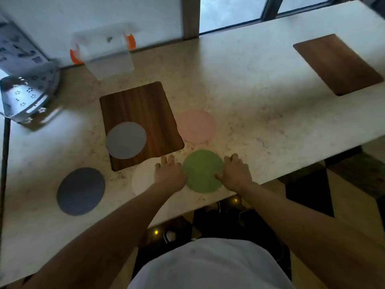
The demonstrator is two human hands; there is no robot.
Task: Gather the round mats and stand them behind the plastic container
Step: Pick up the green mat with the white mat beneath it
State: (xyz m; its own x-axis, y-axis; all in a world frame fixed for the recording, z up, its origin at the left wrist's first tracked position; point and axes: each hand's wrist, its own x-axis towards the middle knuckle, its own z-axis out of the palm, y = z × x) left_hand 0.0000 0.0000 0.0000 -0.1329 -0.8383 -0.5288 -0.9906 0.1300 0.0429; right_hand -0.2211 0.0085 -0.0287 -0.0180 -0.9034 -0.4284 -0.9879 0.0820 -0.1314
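Both hands are down flat on the pale stone counter [260,84] near its front edge, with the green round mat [203,171] sitting right between them. The left hand [169,174] rests palm down with its fingers spread, lying on the right part of a white round mat [142,178] and touching the green mat's left edge, not clamped on anything. The right hand [236,174] is on the green mat's right edge, thumb pressing onto the mat surface, fingers loosely curled; can't tell if it's actually pinching the edge or just resting there.

Just beyond the hands is a pink round mat [195,126], flat on the counter. Up and to the left of the left hand, a light grey round mat [125,140] lies partly on a wooden board [137,105]. Further left of that hand, well apart, there's a dark grey round mat [80,191]. So that's 5 mats, all lying flat.

The clear plastic container [106,53] with orange clips is way past the board, near the wall, pretty blurry. A 2nd wooden board [337,63] sits far off to the right of the right hand, and a perforated metal rack [27,97] is off to the far left.
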